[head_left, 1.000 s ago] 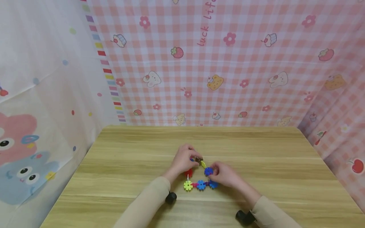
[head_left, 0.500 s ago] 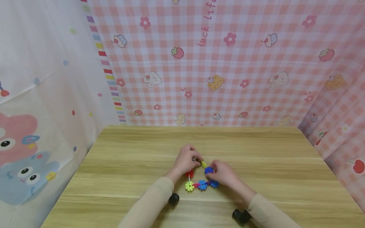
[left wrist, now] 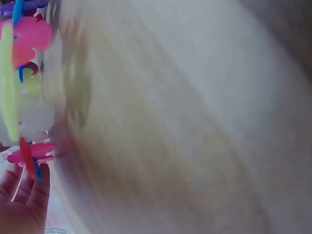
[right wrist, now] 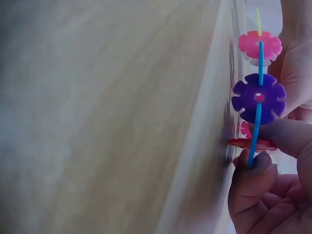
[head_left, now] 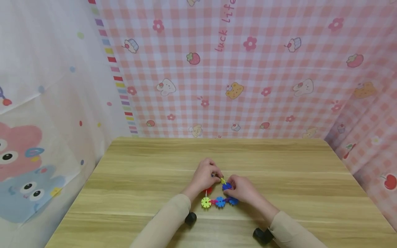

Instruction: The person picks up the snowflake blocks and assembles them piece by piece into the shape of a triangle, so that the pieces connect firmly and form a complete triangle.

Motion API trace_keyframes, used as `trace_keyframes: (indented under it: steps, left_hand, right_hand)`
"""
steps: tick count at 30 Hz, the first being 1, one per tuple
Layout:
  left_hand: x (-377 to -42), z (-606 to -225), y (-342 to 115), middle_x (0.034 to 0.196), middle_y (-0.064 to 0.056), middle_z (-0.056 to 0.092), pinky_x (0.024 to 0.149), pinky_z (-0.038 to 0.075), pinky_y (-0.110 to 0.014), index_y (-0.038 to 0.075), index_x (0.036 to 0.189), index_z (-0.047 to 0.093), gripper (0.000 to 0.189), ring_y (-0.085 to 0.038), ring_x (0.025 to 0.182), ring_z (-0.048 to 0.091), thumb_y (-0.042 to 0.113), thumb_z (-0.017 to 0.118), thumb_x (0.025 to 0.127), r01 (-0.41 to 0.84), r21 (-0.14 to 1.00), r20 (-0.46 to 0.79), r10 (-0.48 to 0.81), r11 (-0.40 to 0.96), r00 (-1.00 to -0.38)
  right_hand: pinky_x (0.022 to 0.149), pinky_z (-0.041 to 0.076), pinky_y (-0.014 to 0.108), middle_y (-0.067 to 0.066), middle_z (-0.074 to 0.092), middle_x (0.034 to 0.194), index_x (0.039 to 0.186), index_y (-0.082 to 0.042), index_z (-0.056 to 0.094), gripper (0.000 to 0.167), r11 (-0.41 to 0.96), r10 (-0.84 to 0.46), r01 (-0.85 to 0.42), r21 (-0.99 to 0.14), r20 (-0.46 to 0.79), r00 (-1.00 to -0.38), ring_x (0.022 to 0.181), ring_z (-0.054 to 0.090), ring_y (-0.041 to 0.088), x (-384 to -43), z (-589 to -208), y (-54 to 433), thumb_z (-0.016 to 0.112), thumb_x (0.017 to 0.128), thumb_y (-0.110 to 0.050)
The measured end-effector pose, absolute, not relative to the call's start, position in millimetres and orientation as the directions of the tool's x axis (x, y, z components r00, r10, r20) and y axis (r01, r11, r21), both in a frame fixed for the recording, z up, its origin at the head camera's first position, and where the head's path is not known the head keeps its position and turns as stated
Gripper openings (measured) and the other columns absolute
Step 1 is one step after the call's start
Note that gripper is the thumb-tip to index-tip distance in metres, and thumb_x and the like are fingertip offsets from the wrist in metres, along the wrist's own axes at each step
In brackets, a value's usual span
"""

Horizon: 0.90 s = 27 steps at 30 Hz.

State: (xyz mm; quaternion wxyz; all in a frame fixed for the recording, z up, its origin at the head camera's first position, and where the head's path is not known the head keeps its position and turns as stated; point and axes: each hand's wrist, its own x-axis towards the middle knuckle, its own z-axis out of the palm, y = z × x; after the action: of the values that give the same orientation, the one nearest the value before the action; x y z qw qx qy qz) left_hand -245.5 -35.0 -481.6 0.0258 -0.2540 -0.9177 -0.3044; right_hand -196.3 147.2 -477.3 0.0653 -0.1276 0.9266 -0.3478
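Observation:
Notched plastic snowflake discs are joined edge to edge in a loop on the table. Along its near side run a yellow-green disc (head_left: 206,202), a pink disc (head_left: 213,202) and a blue disc (head_left: 220,202). My left hand (head_left: 205,175) pinches the far left part of the loop, its fingers hiding most discs there; a red disc (head_left: 209,190) shows under it. With thumb and fingers my right hand (head_left: 244,188) grips a dark blue disc (head_left: 226,186), beside a yellow disc (head_left: 223,181) between both hands. The right wrist view shows a purple disc (right wrist: 265,105) standing upright near the right fingertips.
The wooden table (head_left: 139,165) ends at a pink checked cloth (head_left: 273,69) behind it, with a white printed cloth (head_left: 56,103) on the left. Black wrist devices (head_left: 263,235) sit under both forearms, low over the tabletop.
My left hand has shifted slightly right, covering a dark brown disc seen earlier. The right fingers have moved a little left over the dark blue disc, and the hands are closer together.

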Motion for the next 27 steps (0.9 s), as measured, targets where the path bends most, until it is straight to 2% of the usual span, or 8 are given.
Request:
trace_keyframes:
  steps: [8, 14, 19, 27]
  left_hand:
    - [-245, -479, -45, 0.11, -0.001, 0.059, 0.095, 0.042, -0.039, 0.018, 0.09, 0.078, 0.007, -0.021, 0.106, 0.052, 0.014, 0.08, 0.084, 0.54, 0.561, 0.262, 0.484, 0.627, -0.835]
    - [-244, -472, -52, 0.115, -0.005, 0.06, 0.097, 0.044, -0.042, 0.014, 0.095, 0.078, 0.013, -0.025, 0.11, 0.054, 0.006, 0.078, 0.084, 0.502, 0.596, 0.226, 0.469, 0.626, -0.854]
    - [-243, -472, -52, 0.111, -0.004, 0.059, 0.094, 0.045, -0.039, 0.014, 0.1, 0.078, 0.02, -0.023, 0.106, 0.054, 0.006, 0.08, 0.082, 0.505, 0.57, 0.201, 0.485, 0.649, -0.851]
    - [-241, -475, -45, 0.101, -0.001, 0.056, 0.087, 0.045, -0.034, 0.016, 0.088, 0.08, 0.012, -0.019, 0.097, 0.052, 0.007, 0.082, 0.08, 0.552, 0.476, 0.217, 0.517, 0.685, -0.828]
  right_hand:
    - [0.053, 0.042, 0.026, -0.003, 0.054, 0.067, 0.097, -0.002, 0.063, 0.029, 0.698, -0.295, -0.203, -0.687, -0.017, -0.955, 0.059, 0.048, 0.011, -196, -480, 151, 0.081, 0.082, -0.02]
    - [0.054, 0.046, 0.027, -0.002, 0.057, 0.07, 0.096, -0.003, 0.064, 0.028, 0.701, -0.282, -0.174, -0.691, -0.044, -0.958, 0.061, 0.051, 0.012, -196, -479, 151, 0.081, 0.082, -0.019]
    - [0.055, 0.048, 0.029, 0.0, 0.058, 0.071, 0.095, -0.004, 0.064, 0.027, 0.719, -0.246, -0.132, -0.683, -0.072, -0.966, 0.062, 0.054, 0.014, -197, -477, 148, 0.083, 0.08, -0.018]
    - [0.055, 0.045, 0.027, -0.003, 0.056, 0.069, 0.087, -0.005, 0.065, 0.021, 0.725, -0.299, -0.212, -0.656, -0.022, -0.954, 0.062, 0.051, 0.012, -199, -478, 147, 0.081, 0.081, -0.016]
